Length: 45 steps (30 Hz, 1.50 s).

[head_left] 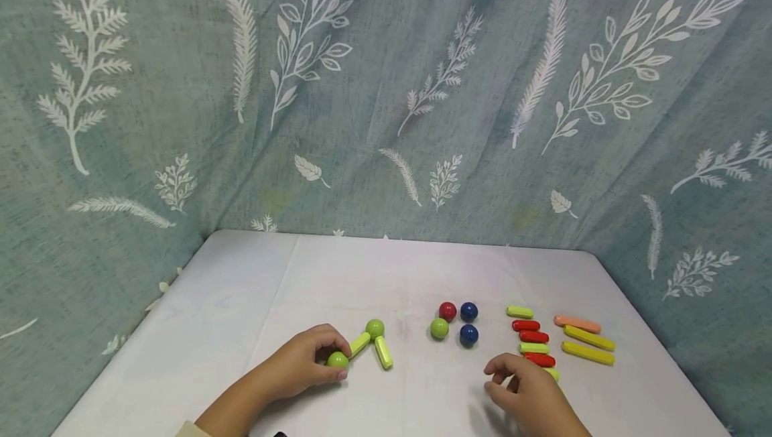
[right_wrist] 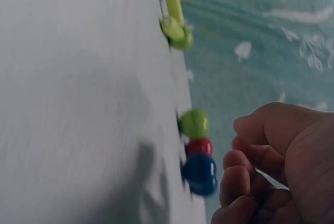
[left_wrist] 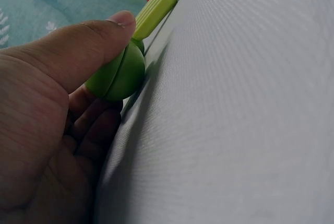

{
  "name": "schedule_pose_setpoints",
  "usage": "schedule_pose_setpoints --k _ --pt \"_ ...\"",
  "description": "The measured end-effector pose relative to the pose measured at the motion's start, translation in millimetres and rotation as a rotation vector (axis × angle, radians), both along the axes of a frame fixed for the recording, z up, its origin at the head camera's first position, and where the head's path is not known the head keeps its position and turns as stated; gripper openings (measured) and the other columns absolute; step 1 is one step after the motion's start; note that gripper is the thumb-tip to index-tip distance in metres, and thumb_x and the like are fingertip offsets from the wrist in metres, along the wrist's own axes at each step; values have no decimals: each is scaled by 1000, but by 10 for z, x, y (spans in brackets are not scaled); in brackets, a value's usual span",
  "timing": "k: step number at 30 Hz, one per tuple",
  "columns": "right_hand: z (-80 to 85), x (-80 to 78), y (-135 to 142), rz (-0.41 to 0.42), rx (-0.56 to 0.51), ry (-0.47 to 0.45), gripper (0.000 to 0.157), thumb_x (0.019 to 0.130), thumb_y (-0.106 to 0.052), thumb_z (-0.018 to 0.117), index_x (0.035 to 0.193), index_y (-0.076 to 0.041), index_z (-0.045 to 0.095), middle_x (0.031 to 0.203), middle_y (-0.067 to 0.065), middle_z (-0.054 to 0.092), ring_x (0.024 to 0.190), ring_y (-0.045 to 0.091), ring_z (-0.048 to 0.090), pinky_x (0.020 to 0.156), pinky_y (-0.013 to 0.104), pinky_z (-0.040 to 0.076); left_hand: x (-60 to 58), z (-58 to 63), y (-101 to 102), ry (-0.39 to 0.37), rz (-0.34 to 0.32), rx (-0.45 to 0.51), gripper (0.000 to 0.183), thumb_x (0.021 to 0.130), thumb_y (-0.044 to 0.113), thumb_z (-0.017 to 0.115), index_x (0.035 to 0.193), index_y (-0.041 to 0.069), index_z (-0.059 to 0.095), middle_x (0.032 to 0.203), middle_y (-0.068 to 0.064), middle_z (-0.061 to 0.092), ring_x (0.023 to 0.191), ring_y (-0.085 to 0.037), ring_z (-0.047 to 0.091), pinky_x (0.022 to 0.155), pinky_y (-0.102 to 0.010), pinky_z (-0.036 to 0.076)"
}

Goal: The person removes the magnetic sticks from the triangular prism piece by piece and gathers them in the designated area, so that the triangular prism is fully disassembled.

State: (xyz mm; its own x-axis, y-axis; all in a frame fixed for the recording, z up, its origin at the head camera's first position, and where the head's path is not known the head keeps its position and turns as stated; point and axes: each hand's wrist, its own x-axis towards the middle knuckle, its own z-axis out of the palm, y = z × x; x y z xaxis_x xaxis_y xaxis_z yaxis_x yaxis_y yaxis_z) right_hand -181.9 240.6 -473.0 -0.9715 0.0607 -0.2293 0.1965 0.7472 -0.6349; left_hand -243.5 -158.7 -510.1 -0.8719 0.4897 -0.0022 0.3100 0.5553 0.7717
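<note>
My left hand [head_left: 299, 364] pinches a green ball [head_left: 338, 360] between thumb and fingers, low over the white table. Right at that ball lies the end of a yellow-green stick [head_left: 359, 344], which leads to a second green ball [head_left: 375, 328]. From this second ball another yellow-green stick [head_left: 383, 352] points toward the front. In the left wrist view, the thumb presses on the held ball [left_wrist: 117, 75], which has a seam around it. My right hand [head_left: 531, 390] hovers above the table with loosely curled fingers and holds nothing; its shadow falls on the cloth.
Mid-table stand a red ball [head_left: 447, 311], a loose green ball [head_left: 439, 328] and two blue balls [head_left: 468, 336]. To the right, short red sticks [head_left: 526, 325] and yellow-green sticks [head_left: 534, 348] form a column, partly behind my right hand. Beside them lie an orange stick [head_left: 577, 324] and two long yellow sticks [head_left: 588, 353].
</note>
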Motion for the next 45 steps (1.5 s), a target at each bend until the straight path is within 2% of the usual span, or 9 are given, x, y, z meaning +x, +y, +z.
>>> schedule_pose_setpoints --k 7,13,20,24,29,33,40,45 --pt "16 -68 -363 152 -108 4 14 89 -19 81 100 -17 72 85 -2 64 76 18 56 63 26 51 3 -25 -6 13 5 4 26 84 38 88 102 38 70 111 14 63 97 -7 58 84 -24 50" --pt "-49 -130 -679 212 -182 12 17 88 -21 81 100 -18 69 87 -3 63 73 18 56 56 27 49 -14 -21 -11 13 2 1 26 84 38 88 102 38 69 111 15 63 97 -7 58 84 -24 50" --pt "-79 -214 -961 204 -222 21 23 87 -22 84 100 -17 66 88 -2 64 71 18 59 56 31 51 0 -14 -15 9 -6 5 26 85 38 88 103 37 69 110 15 64 96 -6 59 83 -24 51" --pt "-71 -281 -1066 206 -218 58 26 86 -23 85 102 -16 66 91 -2 64 73 19 60 59 33 51 -14 -14 -10 20 -6 0 26 84 39 88 103 38 69 110 16 64 97 -6 59 84 -24 51" --pt "-125 -340 -1214 251 -198 106 31 84 -26 86 104 -17 66 94 -3 64 83 17 60 71 36 50 -17 -12 -13 11 4 0 26 84 38 88 102 38 69 110 15 64 97 -7 58 85 -24 50" --pt "-166 -372 -1344 247 -177 102 36 81 -27 89 105 -17 64 94 -3 63 87 17 58 77 39 49 -16 -12 -11 8 4 6 26 84 39 88 102 38 70 110 15 64 98 -7 59 85 -24 50" --pt "-213 -379 -1504 185 -111 112 42 78 -26 91 106 -19 61 90 -4 59 81 15 56 71 34 46 -10 -13 -28 25 4 2 26 84 39 88 102 38 69 109 15 64 96 -6 58 84 -24 50" --pt "-214 -381 -1531 153 -72 133 38 79 -17 89 105 -18 61 87 -5 58 79 15 54 68 32 45 -13 -9 -23 22 -1 8 26 84 39 88 102 38 69 108 14 64 95 -7 58 82 -24 50"
